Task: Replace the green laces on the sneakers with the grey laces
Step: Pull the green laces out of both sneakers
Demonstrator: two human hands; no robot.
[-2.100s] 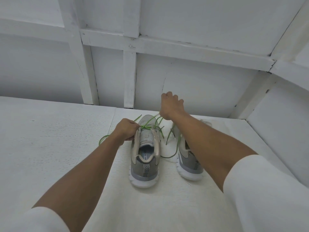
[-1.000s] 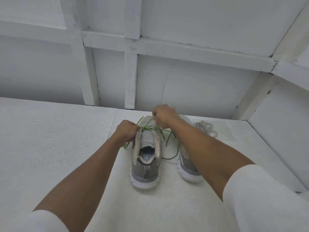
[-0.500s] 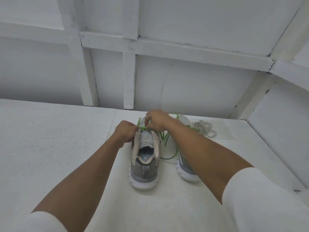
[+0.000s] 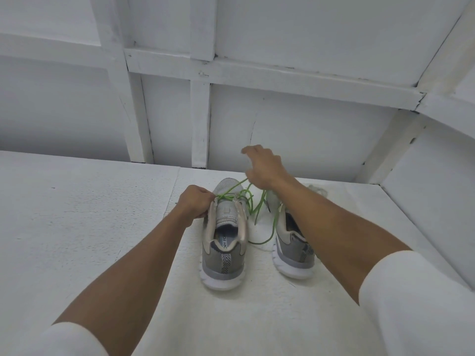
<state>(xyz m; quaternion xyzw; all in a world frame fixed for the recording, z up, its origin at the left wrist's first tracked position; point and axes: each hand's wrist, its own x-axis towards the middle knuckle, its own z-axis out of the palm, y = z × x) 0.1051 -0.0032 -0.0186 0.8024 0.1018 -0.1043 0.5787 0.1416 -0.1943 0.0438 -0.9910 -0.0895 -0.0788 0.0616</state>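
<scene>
Two grey sneakers stand heel-toward-me on the white surface. My left hand (image 4: pixel 195 205) grips the left sneaker (image 4: pixel 225 242) at the upper left edge of its lace area. My right hand (image 4: pixel 262 168) is raised above the toe and pinches a strand of the green lace (image 4: pixel 253 201), pulled taut from the eyelets. Loose green lace loops lie between the shoes. My right forearm partly covers the right sneaker (image 4: pixel 293 250). A small part of the grey laces (image 4: pixel 317 189) shows behind that arm.
A white panelled wall (image 4: pixel 282 129) with upright and cross battens closes off the surface just beyond the shoes. A second white wall (image 4: pixel 424 191) angles in on the right. The white textured surface (image 4: pixel 77 227) stretches wide to the left.
My right hand has risen from the top eyelets up and to the right, drawing the green lace out with it. My left hand has stayed on the left sneaker.
</scene>
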